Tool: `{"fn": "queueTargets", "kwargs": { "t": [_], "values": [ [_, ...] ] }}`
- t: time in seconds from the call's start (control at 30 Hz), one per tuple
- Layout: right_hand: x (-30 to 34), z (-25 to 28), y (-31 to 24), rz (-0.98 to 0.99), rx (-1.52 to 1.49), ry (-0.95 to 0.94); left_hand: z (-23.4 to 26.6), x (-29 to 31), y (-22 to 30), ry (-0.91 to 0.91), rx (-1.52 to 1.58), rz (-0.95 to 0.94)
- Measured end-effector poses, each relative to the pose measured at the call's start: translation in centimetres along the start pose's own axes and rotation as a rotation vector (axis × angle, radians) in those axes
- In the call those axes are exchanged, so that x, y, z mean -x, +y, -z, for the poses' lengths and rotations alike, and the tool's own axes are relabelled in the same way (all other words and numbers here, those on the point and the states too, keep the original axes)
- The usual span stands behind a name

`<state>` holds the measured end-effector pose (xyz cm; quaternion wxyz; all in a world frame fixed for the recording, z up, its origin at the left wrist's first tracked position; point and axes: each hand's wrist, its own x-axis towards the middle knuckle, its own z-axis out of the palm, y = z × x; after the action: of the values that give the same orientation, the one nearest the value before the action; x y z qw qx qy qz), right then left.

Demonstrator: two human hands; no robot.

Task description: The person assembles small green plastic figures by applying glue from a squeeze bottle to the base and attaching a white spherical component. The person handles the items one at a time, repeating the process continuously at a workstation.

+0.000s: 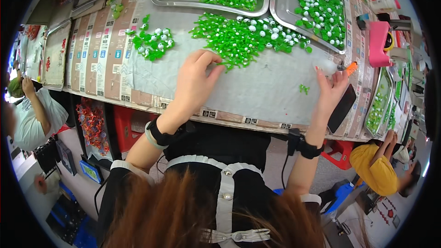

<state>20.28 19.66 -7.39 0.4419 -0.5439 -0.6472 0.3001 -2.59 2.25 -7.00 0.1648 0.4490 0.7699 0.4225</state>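
Observation:
My left hand point(196, 79) is bent over the near-left edge of a pile of small green plastic pieces point(225, 39). Its fingers curl in toward the thumb at the pile; whatever is between the tips is too small to make out. To the right, my right hand point(331, 91) has its thumb and fingers apart, right at a translucent bottle point(327, 67) with an orange tip point(352, 68). The fingertips overlap the bottle's near side. Green pieces with white eyeball-like balls point(274, 36) lie along the pile's right side. Another cluster of eyeballed green pieces point(154, 45) sits to the left.
Two metal trays, one at the back point(158, 1) and one at the back right point(287, 7), hold more green pieces. A black phone point(342, 109) lies beside my right wrist. A pink device point(379, 43) stands farther right. Other people sit at both sides, one in a yellow shirt point(373, 167).

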Motion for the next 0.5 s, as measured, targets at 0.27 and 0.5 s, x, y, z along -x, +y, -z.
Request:
{"fn": "queueTargets", "kwargs": {
  "t": [0.27,0.5],
  "values": [
    [1.9,-0.2,-6.3,-0.213,-0.544,-0.198,3.0,1.8,2.7,-0.342,1.428,0.691],
    [7.9,0.3,-11.2,-0.344,-0.532,-0.523,2.5,2.6,2.7,-0.458,1.791,0.916]
  ]
}}
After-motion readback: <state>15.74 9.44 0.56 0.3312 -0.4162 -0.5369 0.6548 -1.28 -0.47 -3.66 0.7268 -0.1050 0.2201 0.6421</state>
